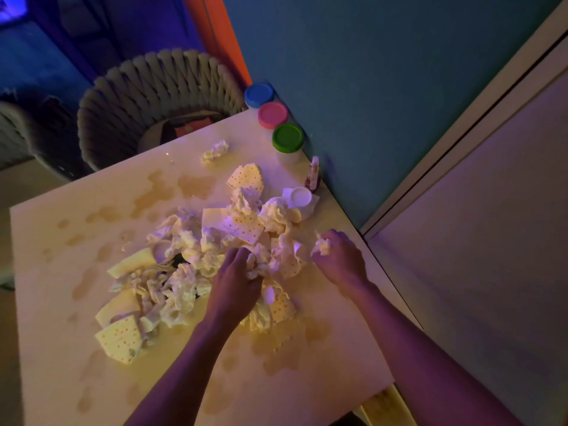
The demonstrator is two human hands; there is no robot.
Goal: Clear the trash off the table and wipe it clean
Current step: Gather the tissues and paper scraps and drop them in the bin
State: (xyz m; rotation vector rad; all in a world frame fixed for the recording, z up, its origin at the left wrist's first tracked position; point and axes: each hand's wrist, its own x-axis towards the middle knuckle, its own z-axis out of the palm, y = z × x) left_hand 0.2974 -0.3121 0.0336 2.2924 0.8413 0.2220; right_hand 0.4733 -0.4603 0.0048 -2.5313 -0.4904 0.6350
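On the stained table (76, 241), the left hand (236, 281) curls into the heap of crumpled napkins (196, 259) while the right hand (336, 256) clutches a wad (321, 245), apparently bunching trash for the woven basket (147, 93) beyond the far edge.

You are looking at a pale cream table (76, 241) blotched with tan-brown stains (159, 192), under a heap of white crumpled tissues (184, 290) and cream napkins dotted in orange-red (120, 336). Against the teal wall (384, 87), three jars are showing a blue lid (259, 94), a pink lid (272, 114) and a green lid (287, 136), and a grey woven basket (147, 84) is sitting beside an orange strip (221, 35).
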